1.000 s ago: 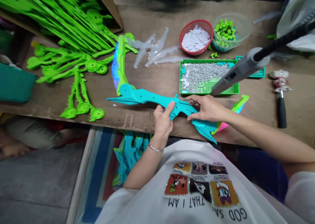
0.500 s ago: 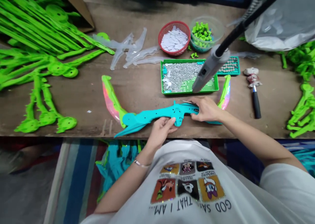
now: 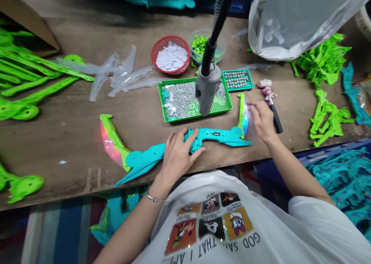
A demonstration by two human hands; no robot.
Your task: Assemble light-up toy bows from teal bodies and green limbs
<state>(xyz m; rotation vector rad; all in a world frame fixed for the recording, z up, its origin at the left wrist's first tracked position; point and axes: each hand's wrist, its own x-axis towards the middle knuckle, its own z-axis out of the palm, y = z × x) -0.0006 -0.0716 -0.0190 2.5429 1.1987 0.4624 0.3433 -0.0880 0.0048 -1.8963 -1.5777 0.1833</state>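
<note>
A turquoise toy bow (image 3: 153, 152) lies along the front of the bench, its lime-green ends fitted with shiny pink and bluish panels. A small dark slot shows in its right arm. My left hand (image 3: 176, 150) is draped over the bow's middle, fingers across the far edge and thumb along the near side. Off the bow's right end is my right hand (image 3: 263, 119), blurred, with fingers curled and thumb and forefinger close together. What it may pinch cannot be made out. A grey-headed tool on a black cable (image 3: 207, 88) hangs in front of the green tray (image 3: 227, 108).
The tray holds many small silvery pieces. Behind it stand a red basket (image 3: 185, 65) of white pieces and a clear bowl (image 3: 222, 49) of green bits. A turquoise tray (image 3: 251, 87) and black-handled hammer (image 3: 276, 119) lie right. Green parts (image 3: 26, 68) crowd the left.
My right hand has left the bow's right arm and moved right. My left hand has shifted from the near edge to lie over the bow. The view has swung right.
</note>
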